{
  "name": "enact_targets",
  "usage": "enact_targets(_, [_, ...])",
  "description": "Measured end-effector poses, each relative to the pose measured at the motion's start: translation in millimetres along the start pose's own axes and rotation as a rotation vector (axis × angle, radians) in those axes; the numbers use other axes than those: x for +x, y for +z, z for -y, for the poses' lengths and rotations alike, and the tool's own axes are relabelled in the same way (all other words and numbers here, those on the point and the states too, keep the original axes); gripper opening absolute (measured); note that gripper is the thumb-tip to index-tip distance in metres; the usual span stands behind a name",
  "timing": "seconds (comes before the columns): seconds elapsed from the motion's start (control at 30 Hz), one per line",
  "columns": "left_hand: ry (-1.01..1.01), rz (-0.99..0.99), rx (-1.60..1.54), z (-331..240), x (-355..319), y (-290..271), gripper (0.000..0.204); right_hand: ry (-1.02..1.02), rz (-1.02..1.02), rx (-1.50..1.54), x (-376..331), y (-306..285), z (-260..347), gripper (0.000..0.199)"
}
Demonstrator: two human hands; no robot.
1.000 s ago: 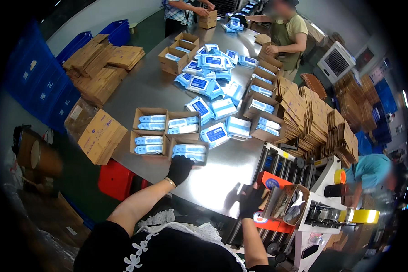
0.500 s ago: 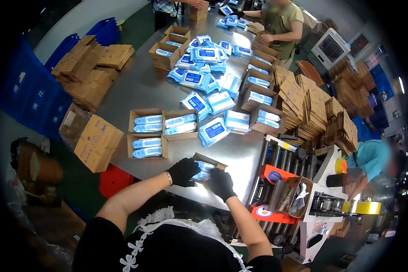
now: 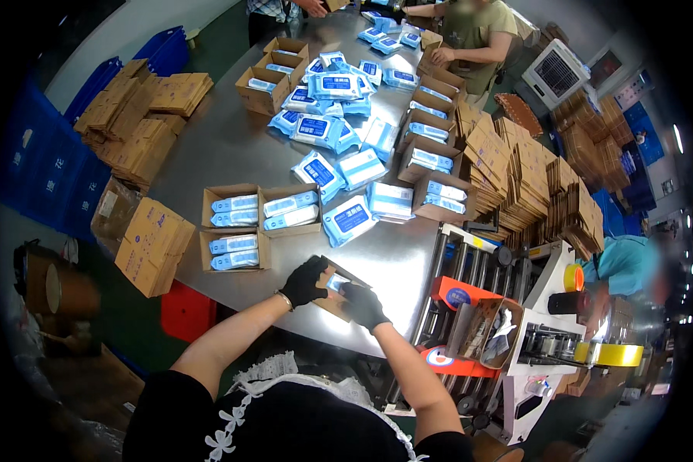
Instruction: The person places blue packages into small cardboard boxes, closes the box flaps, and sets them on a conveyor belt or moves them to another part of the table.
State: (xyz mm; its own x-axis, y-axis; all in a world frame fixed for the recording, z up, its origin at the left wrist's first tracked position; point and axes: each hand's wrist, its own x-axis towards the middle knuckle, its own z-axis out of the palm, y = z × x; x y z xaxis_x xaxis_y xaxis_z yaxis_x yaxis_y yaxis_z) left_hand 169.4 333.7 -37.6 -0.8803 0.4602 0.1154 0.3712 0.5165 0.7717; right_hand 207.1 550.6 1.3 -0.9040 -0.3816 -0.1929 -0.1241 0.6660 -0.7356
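Together, both black-gloved hands, left hand (image 3: 303, 282) and right hand (image 3: 364, 305), grip pinching a flat-sided cardboard box (image 3: 337, 291).

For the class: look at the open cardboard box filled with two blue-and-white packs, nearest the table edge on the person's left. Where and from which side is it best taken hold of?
Probably by its two short end walls, one hand on each, coming down from above. The open cardboard box lies flat with its flaps open and packs filling it, so an inside grip has little room. Another box touches its far side, so the ends offer more room.
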Motion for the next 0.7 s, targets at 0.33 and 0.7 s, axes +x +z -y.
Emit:
enact_targets(0.33, [-0.353, 0.169, -0.254, 29, -10, 124, 0.067, 0.102, -0.530, -0.386, -11, 24, 29, 0.035])
enact_targets(0.7, [0.004, -0.199, 0.577, -39, 61, 44, 0.053, 0.194, -0.503, -0.528, -122, -37, -117, 0.047])
